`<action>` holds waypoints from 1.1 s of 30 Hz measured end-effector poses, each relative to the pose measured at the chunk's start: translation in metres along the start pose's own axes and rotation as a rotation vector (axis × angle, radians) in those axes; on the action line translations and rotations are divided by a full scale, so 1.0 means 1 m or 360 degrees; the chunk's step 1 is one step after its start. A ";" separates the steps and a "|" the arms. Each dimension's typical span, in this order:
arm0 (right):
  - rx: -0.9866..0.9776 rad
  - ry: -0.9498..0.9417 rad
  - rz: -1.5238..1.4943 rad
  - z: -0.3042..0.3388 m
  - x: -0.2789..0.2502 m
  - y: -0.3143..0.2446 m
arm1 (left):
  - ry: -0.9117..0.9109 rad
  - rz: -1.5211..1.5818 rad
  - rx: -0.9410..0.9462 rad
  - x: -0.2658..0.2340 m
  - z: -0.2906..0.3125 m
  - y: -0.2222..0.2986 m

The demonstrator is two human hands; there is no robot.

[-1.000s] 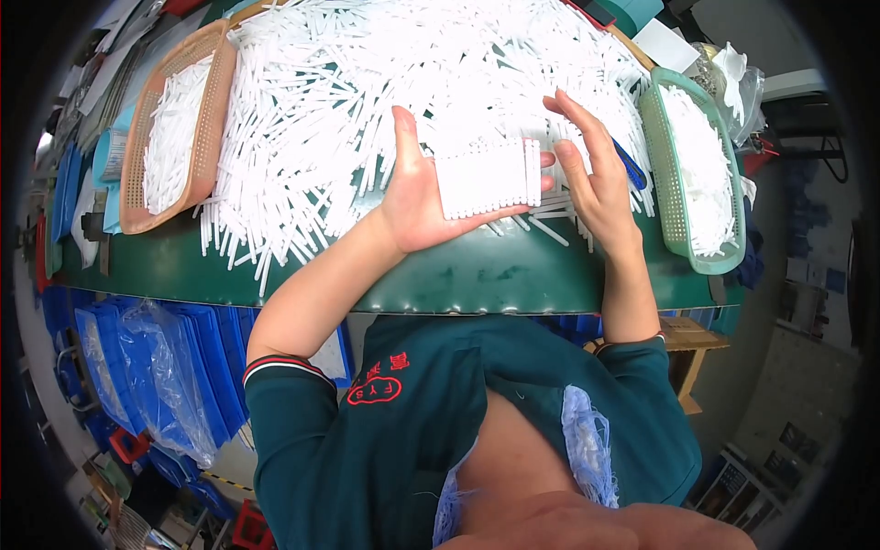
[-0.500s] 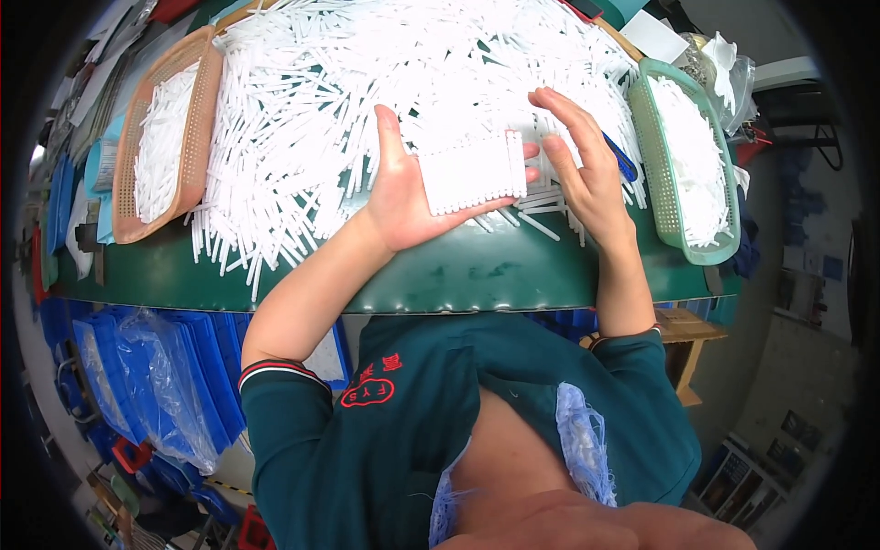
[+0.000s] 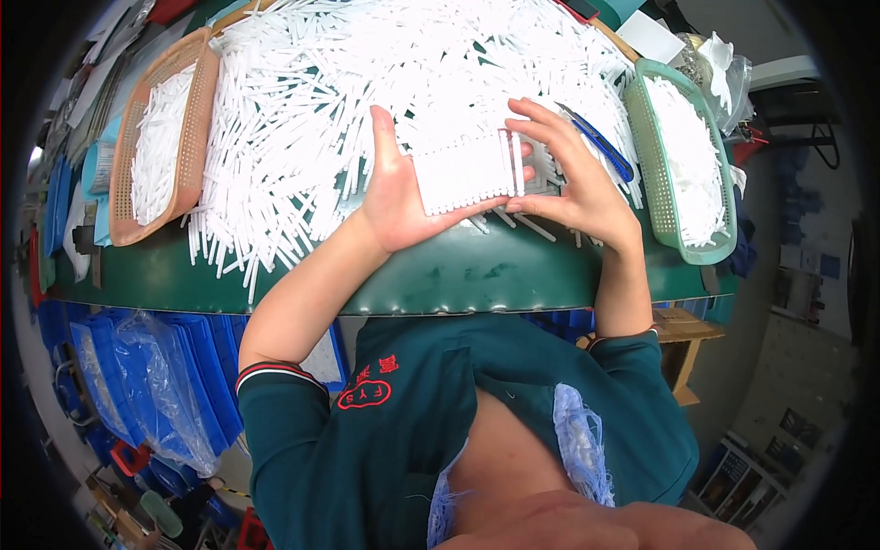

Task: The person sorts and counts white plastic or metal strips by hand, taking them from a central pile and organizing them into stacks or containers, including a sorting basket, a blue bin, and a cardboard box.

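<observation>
Across the palm and fingers of my left hand (image 3: 392,200) lies a flat row of thin white plastic sticks (image 3: 460,174), packed side by side. My left thumb stands up at the row's left edge, and the fingertips show past its right edge. A single white stick (image 3: 517,165) stands upright at the right end of that row, with a narrow gap between. My right hand (image 3: 594,188) grips it lengthwise, thumb at the lower end and fingers curved over the upper end. Many loose sticks (image 3: 302,101) of the same kind are heaped behind both hands.
An orange perforated basket (image 3: 203,119) of white sticks stands on the left of the green table (image 3: 440,275). At the right stands a green basket (image 3: 649,165), also filled. A blue-handled cutter (image 3: 600,145) lies on the heap beside my right hand. Blue trays (image 3: 197,367) are below the table's left side.
My right hand has moved left to the row's end, and its thumb has come down to the lower end of a single stick. The left hand stays nearly still, holding the row.
</observation>
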State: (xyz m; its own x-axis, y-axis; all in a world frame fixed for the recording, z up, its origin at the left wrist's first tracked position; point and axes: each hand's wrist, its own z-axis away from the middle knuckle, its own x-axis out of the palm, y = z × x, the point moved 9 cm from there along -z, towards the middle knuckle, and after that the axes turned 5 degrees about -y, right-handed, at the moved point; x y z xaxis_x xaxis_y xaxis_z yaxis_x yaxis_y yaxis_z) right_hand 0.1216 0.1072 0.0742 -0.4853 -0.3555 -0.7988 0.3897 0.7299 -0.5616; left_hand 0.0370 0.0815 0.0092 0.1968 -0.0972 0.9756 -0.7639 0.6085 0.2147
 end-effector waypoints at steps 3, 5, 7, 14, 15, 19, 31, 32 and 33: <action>0.0089 0.0382 -0.0799 0.013 -0.022 0.024 | -0.0056 0.0018 -0.0050 0.003 0.000 -0.001; 0.0127 0.0976 -0.1578 0.029 -0.054 0.050 | -0.0066 0.0036 -0.0060 0.005 0.000 -0.001; -0.0317 0.1202 -0.2654 0.048 -0.073 0.083 | -0.0079 0.0058 -0.0068 0.005 -0.002 -0.001; -0.0211 0.1236 -0.3198 0.049 -0.063 0.099 | -0.0105 0.0068 -0.0065 0.003 -0.003 -0.003; -0.0211 0.1237 -0.3200 0.047 -0.058 0.099 | -0.0116 0.0081 -0.0072 0.004 -0.003 -0.003; -0.0037 0.0829 -0.1827 0.027 -0.039 0.060 | -0.0109 0.0060 -0.0062 0.002 -0.003 -0.002; -0.0123 0.0099 0.0163 -0.006 0.016 -0.020 | 0.0152 -0.0045 0.0056 -0.013 0.002 0.004; -0.0101 0.0093 0.0122 -0.006 0.016 -0.019 | 0.0158 -0.0072 0.0066 -0.013 0.002 0.004; -0.0081 0.0087 0.0080 -0.005 0.017 -0.018 | 0.0165 -0.0100 0.0077 -0.014 0.003 0.004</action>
State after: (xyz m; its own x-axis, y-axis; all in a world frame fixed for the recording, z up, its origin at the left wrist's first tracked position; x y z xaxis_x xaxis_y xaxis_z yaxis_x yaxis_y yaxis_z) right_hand 0.1022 0.0909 0.0720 -0.5085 -0.2862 -0.8121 0.3753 0.7752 -0.5082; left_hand 0.0295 0.0829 -0.0030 0.3058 -0.0505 0.9508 -0.7762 0.5650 0.2797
